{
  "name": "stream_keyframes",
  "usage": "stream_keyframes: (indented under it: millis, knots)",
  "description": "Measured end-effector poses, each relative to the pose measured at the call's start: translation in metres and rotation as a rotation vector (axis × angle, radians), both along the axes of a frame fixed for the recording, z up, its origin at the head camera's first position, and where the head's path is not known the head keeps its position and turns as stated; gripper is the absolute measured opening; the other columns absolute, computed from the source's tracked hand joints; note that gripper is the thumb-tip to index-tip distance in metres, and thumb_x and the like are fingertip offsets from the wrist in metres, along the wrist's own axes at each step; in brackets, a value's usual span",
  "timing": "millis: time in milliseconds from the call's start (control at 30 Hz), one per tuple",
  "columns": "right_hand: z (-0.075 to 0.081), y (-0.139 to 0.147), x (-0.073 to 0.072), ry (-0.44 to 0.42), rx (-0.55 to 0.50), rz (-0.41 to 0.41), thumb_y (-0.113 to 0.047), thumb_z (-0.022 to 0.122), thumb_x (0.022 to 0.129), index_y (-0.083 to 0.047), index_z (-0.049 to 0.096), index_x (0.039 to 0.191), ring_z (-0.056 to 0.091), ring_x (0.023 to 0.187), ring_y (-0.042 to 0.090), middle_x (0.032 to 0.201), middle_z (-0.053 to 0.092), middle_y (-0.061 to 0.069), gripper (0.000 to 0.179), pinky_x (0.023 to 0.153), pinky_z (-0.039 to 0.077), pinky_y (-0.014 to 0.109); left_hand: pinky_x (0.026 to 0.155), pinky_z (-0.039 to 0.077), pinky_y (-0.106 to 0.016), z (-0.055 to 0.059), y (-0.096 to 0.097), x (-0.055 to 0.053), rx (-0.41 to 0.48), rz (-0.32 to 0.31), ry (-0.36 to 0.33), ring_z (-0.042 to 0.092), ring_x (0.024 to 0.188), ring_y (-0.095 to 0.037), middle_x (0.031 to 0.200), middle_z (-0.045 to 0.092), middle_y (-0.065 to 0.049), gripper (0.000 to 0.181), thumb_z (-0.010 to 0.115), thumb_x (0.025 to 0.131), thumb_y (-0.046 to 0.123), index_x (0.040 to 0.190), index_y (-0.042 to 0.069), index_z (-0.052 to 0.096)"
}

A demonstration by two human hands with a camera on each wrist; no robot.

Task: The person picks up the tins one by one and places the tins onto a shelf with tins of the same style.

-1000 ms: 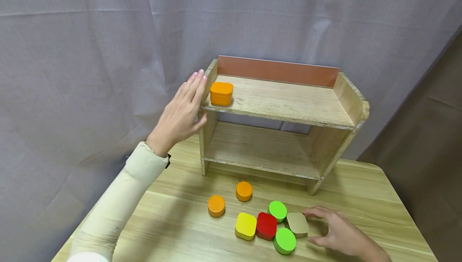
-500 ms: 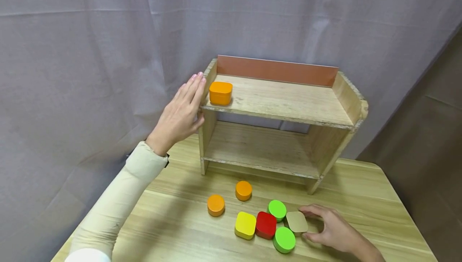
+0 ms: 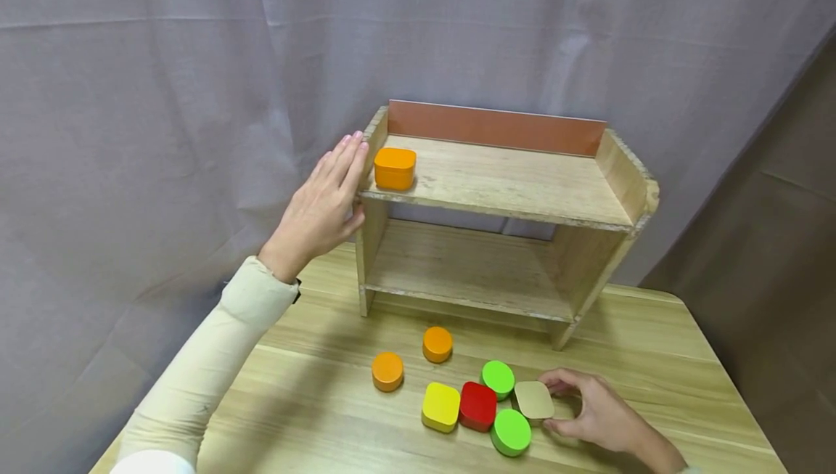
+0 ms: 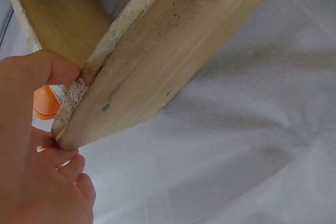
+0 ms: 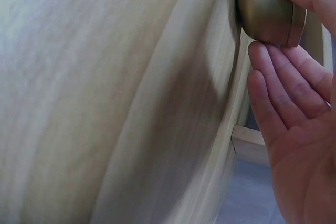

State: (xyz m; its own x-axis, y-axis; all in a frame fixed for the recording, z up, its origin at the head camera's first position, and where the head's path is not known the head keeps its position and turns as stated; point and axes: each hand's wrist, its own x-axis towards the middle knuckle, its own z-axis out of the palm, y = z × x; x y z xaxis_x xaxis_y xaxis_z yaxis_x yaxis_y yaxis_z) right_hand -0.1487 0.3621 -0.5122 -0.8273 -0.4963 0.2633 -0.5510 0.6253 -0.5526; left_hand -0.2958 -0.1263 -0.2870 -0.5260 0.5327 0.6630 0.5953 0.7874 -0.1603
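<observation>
The right hand pinches a gold block near green discs. The left hand, fingers straight, rests against a shelf.

Mid-frame we find the shelf on the table, the curtain behind it, the left hand at its left side and a box on its upper board's left end. Below, before the shelf, we see a left puck and a far puck; nearer the bottom edge run, rightward, a first block, second block, rear puck, front puck, third block and right hand.
</observation>
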Motion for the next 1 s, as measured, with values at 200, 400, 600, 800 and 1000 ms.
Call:
stream_keyframes:
  millis: [200, 400, 600, 800, 1000]
  knots:
    - [0.005, 0.002, 0.001, -0.017, -0.014, 0.011, -0.019, 0.096, 0.073, -0.012, 0.069, 0.118, 0.069, 0.097, -0.001, 0.106, 0.077, -0.005, 0.053, 0.084, 0.064, 0.028, 0.134, 0.026, -0.049, 0.001, 0.000, 0.001, 0.002, -0.004, -0.019, 0.025, 0.163, -0.037, 0.175, 0.021, -0.022, 0.092, 0.073, 0.089, 0.011, 0.165, -0.006, 0.023]
    - [0.017, 0.002, -0.001, 0.002, -0.012, 0.024, -0.017, 0.095, 0.074, -0.014, 0.069, 0.116, 0.069, 0.096, -0.001, 0.105, 0.076, -0.007, 0.050, 0.082, 0.064, 0.029, 0.135, 0.025, -0.049, 0.001, -0.001, 0.002, 0.000, -0.002, -0.029, 0.025, 0.163, -0.037, 0.176, 0.021, -0.022, 0.094, 0.075, 0.088, 0.012, 0.165, -0.006, 0.023]
    - [0.034, 0.002, 0.000, 0.033, 0.025, -0.018, -0.019, 0.096, 0.072, -0.019, 0.068, 0.113, 0.067, 0.094, -0.003, 0.102, 0.075, -0.014, 0.050, 0.080, 0.063, 0.029, 0.134, 0.026, -0.049, 0.002, -0.002, 0.003, -0.003, 0.002, -0.024, 0.026, 0.162, -0.037, 0.175, 0.022, -0.022, 0.094, 0.076, 0.088, 0.012, 0.164, -0.006, 0.024]
    - [0.060, -0.006, -0.001, 0.073, 0.020, -0.032, -0.018, 0.097, 0.070, -0.017, 0.068, 0.112, 0.066, 0.094, -0.003, 0.103, 0.072, -0.013, 0.051, 0.081, 0.062, 0.027, 0.134, 0.027, -0.050, 0.003, -0.002, 0.003, -0.008, 0.006, -0.023, 0.027, 0.162, -0.037, 0.175, 0.023, -0.022, 0.095, 0.077, 0.088, 0.012, 0.164, -0.006, 0.024]
    - [0.090, -0.018, -0.003, 0.107, 0.008, -0.043, -0.017, 0.098, 0.068, -0.021, 0.069, 0.111, 0.066, 0.091, -0.003, 0.100, 0.071, -0.015, 0.052, 0.082, 0.061, 0.023, 0.133, 0.029, -0.051, 0.003, -0.002, 0.002, -0.014, 0.001, -0.017, 0.027, 0.162, -0.037, 0.175, 0.023, -0.023, 0.095, 0.078, 0.087, 0.011, 0.164, -0.006, 0.024]
